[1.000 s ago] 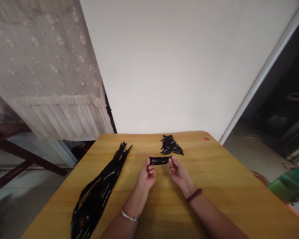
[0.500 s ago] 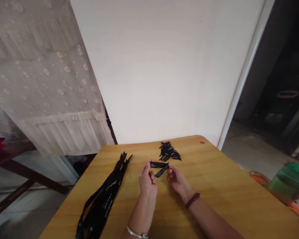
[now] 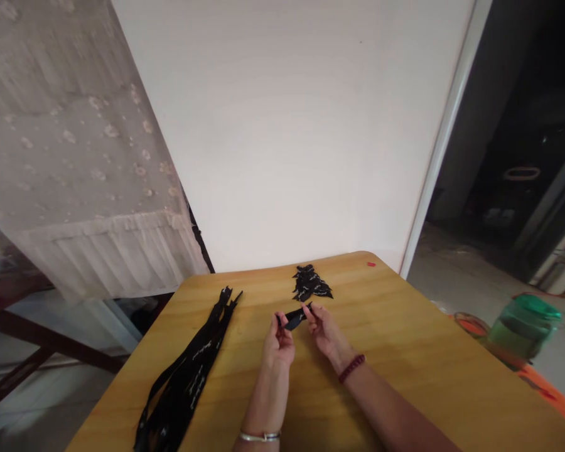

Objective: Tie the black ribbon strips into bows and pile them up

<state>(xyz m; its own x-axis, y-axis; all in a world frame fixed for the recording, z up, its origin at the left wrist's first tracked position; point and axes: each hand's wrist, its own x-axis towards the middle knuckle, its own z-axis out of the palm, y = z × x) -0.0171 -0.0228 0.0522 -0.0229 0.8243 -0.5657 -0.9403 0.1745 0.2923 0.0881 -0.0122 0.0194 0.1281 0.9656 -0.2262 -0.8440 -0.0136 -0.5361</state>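
Note:
Between my two hands is a short black ribbon (image 3: 294, 319) with white lettering, held just above the table. My left hand (image 3: 279, 339) pinches its left end, and my right hand (image 3: 323, 329) pinches the other end. Just beyond the hands lies a small pile of folded black ribbon pieces (image 3: 311, 285) with pointed ends and white print. To the left, a bundle of long black ribbons (image 3: 188, 370) with white lettering is spread along the table. A silver bangle circles my left wrist, and a dark red bead bracelet my right.
The wooden table (image 3: 381, 376) stands against a white wall panel (image 3: 282, 125). A small red item (image 3: 371, 264) lies near its far right corner. Beyond the right edge is a green translucent container (image 3: 522, 326). A lace curtain (image 3: 98, 188) hangs at the left.
The ribbon was folded with its two strands spread apart; now the strands lie together in one short strip. The view has shifted slightly right.

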